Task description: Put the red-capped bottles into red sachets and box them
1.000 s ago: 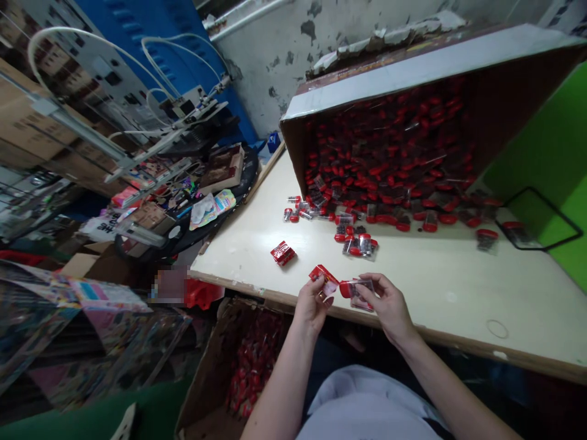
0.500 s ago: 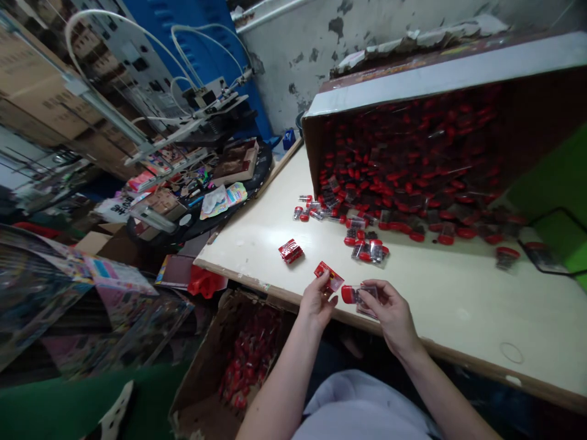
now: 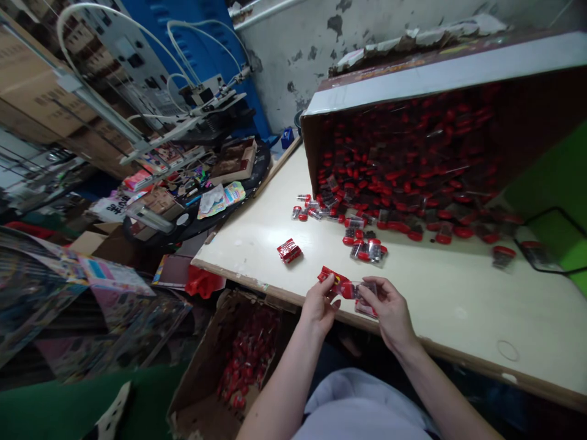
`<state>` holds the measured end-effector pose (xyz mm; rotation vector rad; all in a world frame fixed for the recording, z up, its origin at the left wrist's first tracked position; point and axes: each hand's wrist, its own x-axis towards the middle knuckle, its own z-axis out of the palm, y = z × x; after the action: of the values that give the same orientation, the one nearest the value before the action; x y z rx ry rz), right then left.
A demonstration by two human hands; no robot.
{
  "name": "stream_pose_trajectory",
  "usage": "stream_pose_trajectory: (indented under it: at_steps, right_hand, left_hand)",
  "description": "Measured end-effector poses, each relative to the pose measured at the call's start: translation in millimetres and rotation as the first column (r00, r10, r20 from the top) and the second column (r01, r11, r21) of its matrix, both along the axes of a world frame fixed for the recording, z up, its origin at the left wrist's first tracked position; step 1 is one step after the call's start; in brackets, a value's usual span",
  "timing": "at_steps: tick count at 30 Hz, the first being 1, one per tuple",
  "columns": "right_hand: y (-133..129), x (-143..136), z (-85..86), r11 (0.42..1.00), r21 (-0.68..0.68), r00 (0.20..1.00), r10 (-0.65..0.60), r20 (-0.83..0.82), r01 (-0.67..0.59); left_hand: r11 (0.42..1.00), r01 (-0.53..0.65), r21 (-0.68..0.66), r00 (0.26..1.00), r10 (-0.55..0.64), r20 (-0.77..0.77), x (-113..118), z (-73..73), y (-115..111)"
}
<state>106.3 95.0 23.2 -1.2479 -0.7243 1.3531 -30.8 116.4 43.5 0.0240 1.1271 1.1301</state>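
My left hand (image 3: 320, 304) pinches a red printed packet (image 3: 328, 274) above the table's front edge. My right hand (image 3: 389, 308) grips a small clear jar with a red lid (image 3: 348, 289) and dark contents. The jar's lid end meets the packet's right side; whether it is inside or only overlapping I cannot tell. Below the right fingers, another reddish flat piece (image 3: 365, 307) shows, partly hidden. A small stack of red packets (image 3: 289, 250) lies on the table to the left. Several red-lidded jars (image 3: 368, 250) are in a loose group beyond my hands.
A large carton (image 3: 316, 146) lies on its side at the back right, with many red-lidded jars spilling onto the table (image 3: 440, 299). Below the table edge stands an open cardboard box (image 3: 192, 379) of red packed pieces. A machine with a round black table (image 3: 263, 165) is at left.
My right hand has brought the jar left, so its red lid now meets the packet in my left hand. A gap was between them before.
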Motion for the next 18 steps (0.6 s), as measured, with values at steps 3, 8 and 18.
stream_pose_trajectory:
  at_steps: [3,8,18]
  right_hand:
    - [-0.2,1.6,0.4,0.999,-0.047,0.998,0.014,-0.062,-0.017]
    - [0.1,4.8,0.3,0.992,-0.119,0.984,0.030,-0.177,-0.052]
    - [-5.8,-0.9,-6.5,0.994,-0.106,0.976,-0.021,-0.217,-0.002]
  left_hand:
    - [0.997,0.037,0.062,0.994,-0.030,-0.107,1.3,-3.4,-4.2]
    - [0.991,0.046,0.125,0.956,-0.007,-0.294,0.7,-14.3,-11.3]
    - [0.989,0.062,0.133,0.922,-0.006,-0.387,-1.2,-15.7,-18.5]
